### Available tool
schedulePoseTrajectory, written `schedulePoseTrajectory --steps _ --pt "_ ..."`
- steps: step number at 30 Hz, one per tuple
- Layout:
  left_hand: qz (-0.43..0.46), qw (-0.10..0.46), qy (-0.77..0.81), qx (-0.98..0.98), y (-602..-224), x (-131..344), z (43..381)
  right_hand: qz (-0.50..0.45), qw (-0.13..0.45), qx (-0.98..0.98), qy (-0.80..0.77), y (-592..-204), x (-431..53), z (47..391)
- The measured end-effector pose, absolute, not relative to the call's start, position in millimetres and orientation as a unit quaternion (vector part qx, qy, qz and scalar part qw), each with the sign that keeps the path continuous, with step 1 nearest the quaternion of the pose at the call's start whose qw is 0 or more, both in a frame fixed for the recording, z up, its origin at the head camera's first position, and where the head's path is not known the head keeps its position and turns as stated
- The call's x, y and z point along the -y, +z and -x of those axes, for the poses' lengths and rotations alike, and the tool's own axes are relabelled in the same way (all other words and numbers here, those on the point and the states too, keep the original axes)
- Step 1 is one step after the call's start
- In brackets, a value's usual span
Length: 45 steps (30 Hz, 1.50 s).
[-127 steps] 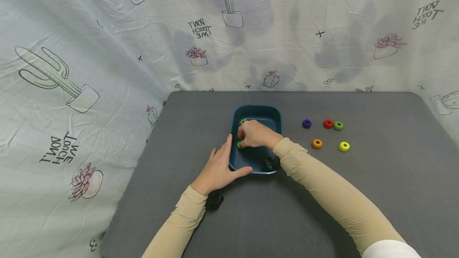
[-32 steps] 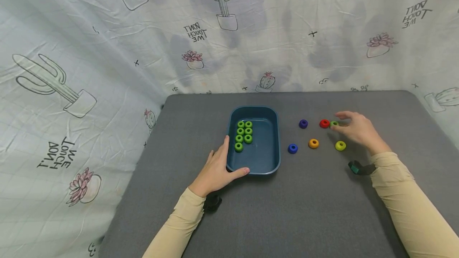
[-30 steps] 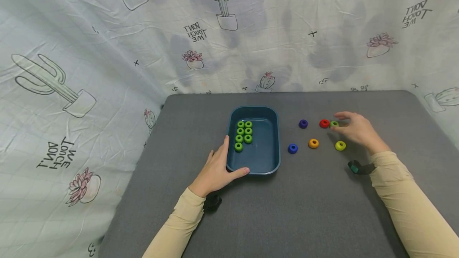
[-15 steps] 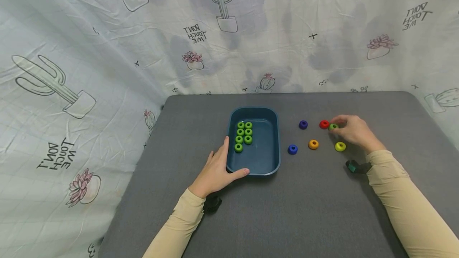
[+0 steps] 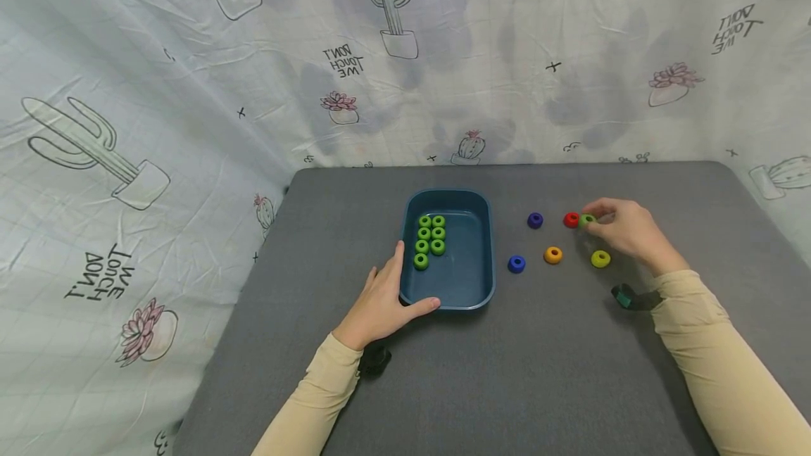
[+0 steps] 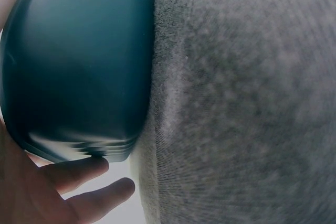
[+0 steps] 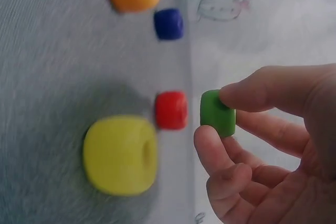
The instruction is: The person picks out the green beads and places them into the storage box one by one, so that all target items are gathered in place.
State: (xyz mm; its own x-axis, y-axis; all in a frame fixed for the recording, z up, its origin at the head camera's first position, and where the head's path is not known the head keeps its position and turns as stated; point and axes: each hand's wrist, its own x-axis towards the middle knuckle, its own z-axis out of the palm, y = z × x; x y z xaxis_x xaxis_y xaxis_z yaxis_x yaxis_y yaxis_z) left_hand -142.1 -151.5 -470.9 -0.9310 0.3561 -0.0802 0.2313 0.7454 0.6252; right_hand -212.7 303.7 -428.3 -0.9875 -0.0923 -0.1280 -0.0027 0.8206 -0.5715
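In the head view my right hand [image 5: 633, 231] is over the right side of the table, pinching a green bead [image 7: 215, 113] between thumb and fingertips. The right wrist view shows the bead held just above the table, close to a red bead [image 7: 171, 110]. My left hand [image 5: 380, 305] rests at the near left corner of a dark blue tray [image 5: 488, 259], fingers straight along its left side and thumb on the near rim. Several green beads [image 5: 438, 233] sit inside the tray in two columns at the left, the left column one longer.
Around the right hand lie a yellow bead [image 5: 600, 259], an orange bead [image 5: 553, 255], a purple bead [image 5: 535, 220] and a blue bead [image 5: 516, 264] on the grey table [image 5: 494, 385]. A patterned cloth [image 5: 481, 69] hangs behind the table.
The right hand has gone from inside the tray to the right-hand beads and now holds the green one, raised slightly. A blue bead has come into sight. My left hand stays put.
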Motion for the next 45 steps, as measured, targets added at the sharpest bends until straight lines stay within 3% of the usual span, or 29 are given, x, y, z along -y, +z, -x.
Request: schedulePoseTrajectory --steps 30,45 --pt "-0.157 0.093 0.316 -0.931 -473.7 149.1 143.4 0.212 -0.050 -0.909 -0.354 -405.8 -197.5 166.6" --pt "-0.153 0.095 0.314 -0.932 -471.9 146.8 143.9 0.295 -0.030 -0.875 -0.382 -422.6 -139.6 157.9"
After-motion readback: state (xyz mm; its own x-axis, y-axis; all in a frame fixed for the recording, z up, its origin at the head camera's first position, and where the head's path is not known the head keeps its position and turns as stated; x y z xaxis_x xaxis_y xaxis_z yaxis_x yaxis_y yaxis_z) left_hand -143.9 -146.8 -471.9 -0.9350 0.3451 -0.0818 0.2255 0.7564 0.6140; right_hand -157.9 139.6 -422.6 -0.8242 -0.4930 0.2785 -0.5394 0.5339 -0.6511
